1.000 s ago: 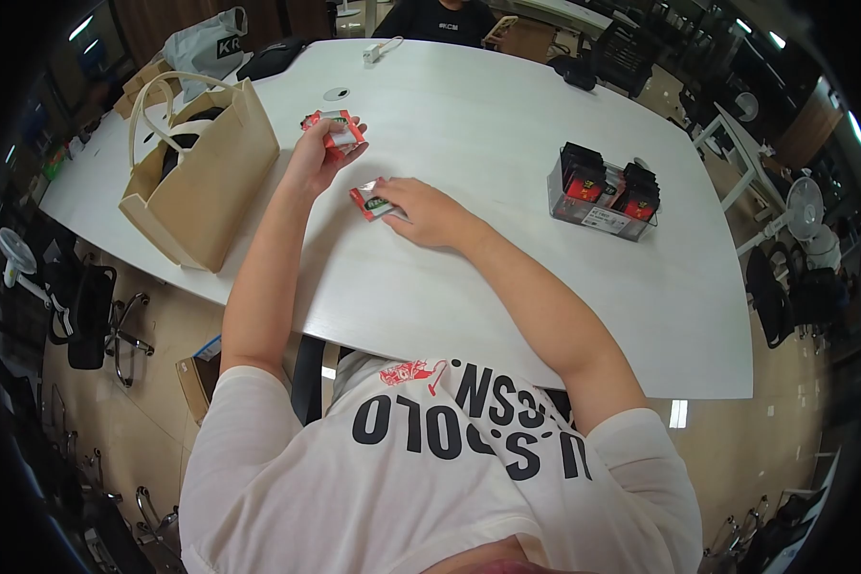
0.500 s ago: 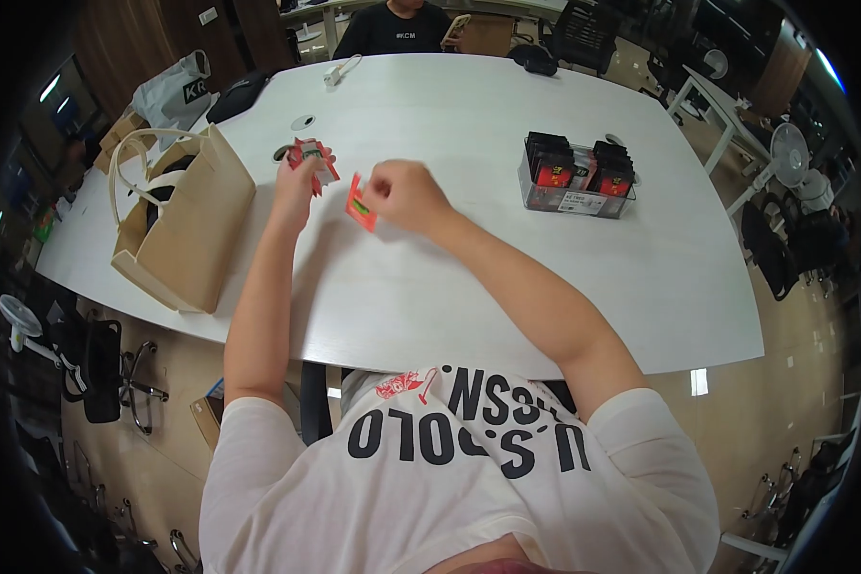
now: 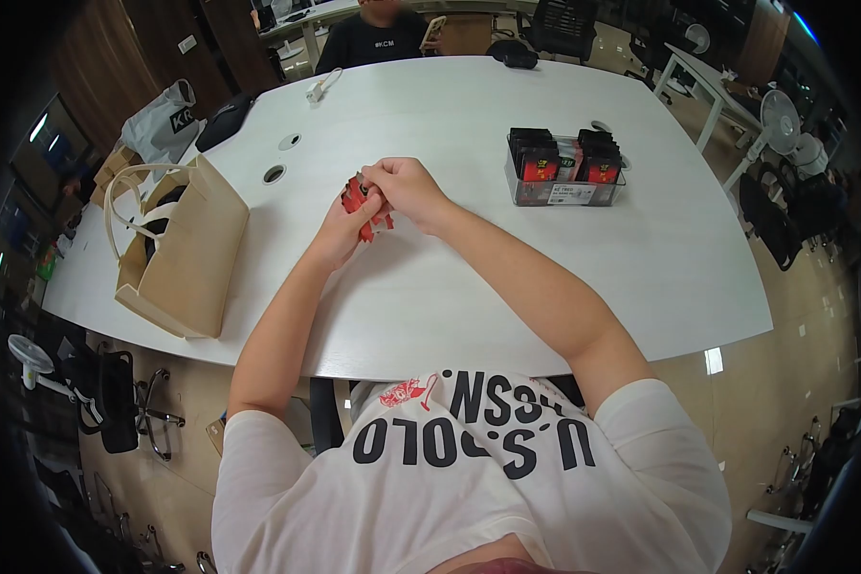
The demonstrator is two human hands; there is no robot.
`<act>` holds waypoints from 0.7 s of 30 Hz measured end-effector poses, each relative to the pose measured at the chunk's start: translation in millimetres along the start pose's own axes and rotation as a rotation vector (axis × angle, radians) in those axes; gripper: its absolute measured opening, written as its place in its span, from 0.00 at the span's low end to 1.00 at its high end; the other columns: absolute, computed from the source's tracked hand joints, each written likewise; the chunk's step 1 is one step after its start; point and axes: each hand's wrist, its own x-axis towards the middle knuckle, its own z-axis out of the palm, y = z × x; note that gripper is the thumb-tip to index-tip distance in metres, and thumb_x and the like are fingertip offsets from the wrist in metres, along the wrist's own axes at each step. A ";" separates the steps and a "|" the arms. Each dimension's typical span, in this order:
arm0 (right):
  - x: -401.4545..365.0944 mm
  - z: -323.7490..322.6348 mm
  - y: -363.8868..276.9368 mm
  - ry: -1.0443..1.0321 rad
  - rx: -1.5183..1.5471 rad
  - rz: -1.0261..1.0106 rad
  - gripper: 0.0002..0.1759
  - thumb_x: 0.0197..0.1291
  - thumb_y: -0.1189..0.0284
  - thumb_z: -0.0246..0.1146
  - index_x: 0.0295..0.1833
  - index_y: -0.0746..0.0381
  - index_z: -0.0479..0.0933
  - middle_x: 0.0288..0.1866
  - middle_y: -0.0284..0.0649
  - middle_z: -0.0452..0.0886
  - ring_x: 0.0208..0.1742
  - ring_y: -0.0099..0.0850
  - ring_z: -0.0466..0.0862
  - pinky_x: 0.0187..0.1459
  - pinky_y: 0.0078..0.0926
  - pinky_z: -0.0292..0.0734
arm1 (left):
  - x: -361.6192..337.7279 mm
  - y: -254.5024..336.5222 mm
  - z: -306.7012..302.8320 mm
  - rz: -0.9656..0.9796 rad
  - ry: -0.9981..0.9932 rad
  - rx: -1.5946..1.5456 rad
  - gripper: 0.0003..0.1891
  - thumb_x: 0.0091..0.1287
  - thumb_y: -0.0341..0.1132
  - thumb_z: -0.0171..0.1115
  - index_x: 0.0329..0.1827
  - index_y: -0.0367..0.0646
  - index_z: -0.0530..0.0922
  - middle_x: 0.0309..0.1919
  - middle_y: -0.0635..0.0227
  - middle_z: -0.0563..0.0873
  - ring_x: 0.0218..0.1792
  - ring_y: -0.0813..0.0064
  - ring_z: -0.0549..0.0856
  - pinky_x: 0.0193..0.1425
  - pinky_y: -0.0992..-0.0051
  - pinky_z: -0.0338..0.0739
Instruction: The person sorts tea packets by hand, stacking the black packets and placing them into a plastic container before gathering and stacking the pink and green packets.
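My left hand [image 3: 342, 230] is wrapped round a bunch of red packets [image 3: 359, 197] above the white table [image 3: 450, 287]. Against the top of that bunch, my right hand [image 3: 400, 187] has its fingers closed in a pinch; what lies between its fingertips is too small to make out. Both hands are close together, left of the middle of the table. A clear box [image 3: 569, 194] filled with black and red packets [image 3: 540, 165] stands to the right of my hands.
A beige tote bag [image 3: 196, 253] stands at the left, with a grey bag [image 3: 163, 124] and a black pouch [image 3: 224, 122] behind it. A white adapter [image 3: 316, 93] and another black pouch [image 3: 514, 54] lie far back. A person [image 3: 373, 36] with a phone sits opposite.
My left hand has moved right and nearer with the red packets. My right hand has met it at the bunch; the single red packet beside it no longer shows separately. The view has shifted slightly.
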 end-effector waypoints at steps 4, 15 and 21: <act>1.4 0.4 -2.3 -0.068 0.069 0.048 0.15 0.78 0.61 0.64 0.51 0.64 0.81 0.42 0.36 0.86 0.38 0.23 0.84 0.43 0.28 0.85 | -5.9 11.0 12.0 -0.058 0.047 -0.194 0.25 0.82 0.56 0.58 0.70 0.49 0.73 0.54 0.68 0.86 0.58 0.73 0.84 0.62 0.65 0.81; -20.2 1.5 -1.4 -0.166 -1.079 -0.801 0.65 0.46 0.61 0.85 0.87 0.54 0.56 0.77 0.49 0.73 0.72 0.49 0.77 0.76 0.47 0.71 | -4.0 5.5 -10.6 -0.247 -0.071 -0.403 0.16 0.78 0.45 0.61 0.59 0.44 0.79 0.51 0.67 0.87 0.49 0.73 0.88 0.51 0.69 0.85; -21.9 0.1 -16.1 -0.312 -0.843 -0.501 0.65 0.46 0.64 0.85 0.88 0.52 0.54 0.76 0.48 0.73 0.76 0.45 0.75 0.77 0.45 0.72 | -7.8 11.3 0.9 -0.165 -0.042 -0.469 0.17 0.76 0.44 0.64 0.60 0.45 0.77 0.52 0.67 0.87 0.51 0.73 0.87 0.50 0.69 0.84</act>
